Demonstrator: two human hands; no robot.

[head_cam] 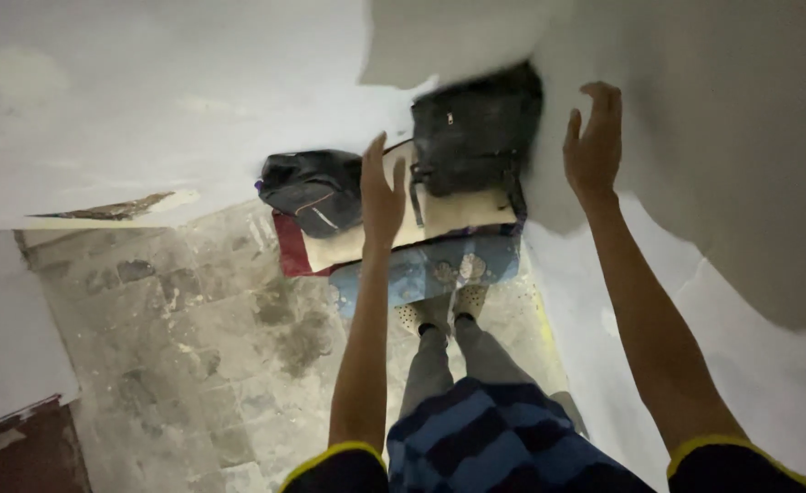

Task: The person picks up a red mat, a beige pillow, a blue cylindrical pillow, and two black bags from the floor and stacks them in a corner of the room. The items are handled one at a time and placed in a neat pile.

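Both my arms reach forward with empty hands. My left hand [381,194] is raised with fingers apart, in front of a folded stack of bedding [439,265] on the floor. My right hand [593,139] is also spread and empty, close to the white wall [732,137] on the right. A dark backpack [476,128] stands on the bedding between my hands. A second dark bag [312,187] lies to the left of my left hand. My feet in light perforated shoes [439,310] stand right at the bedding's edge.
The floor is worn, stained grey tile [202,347]. White walls close in at the back and on both sides. A reddish-brown edge [20,447] shows at the lower left corner.
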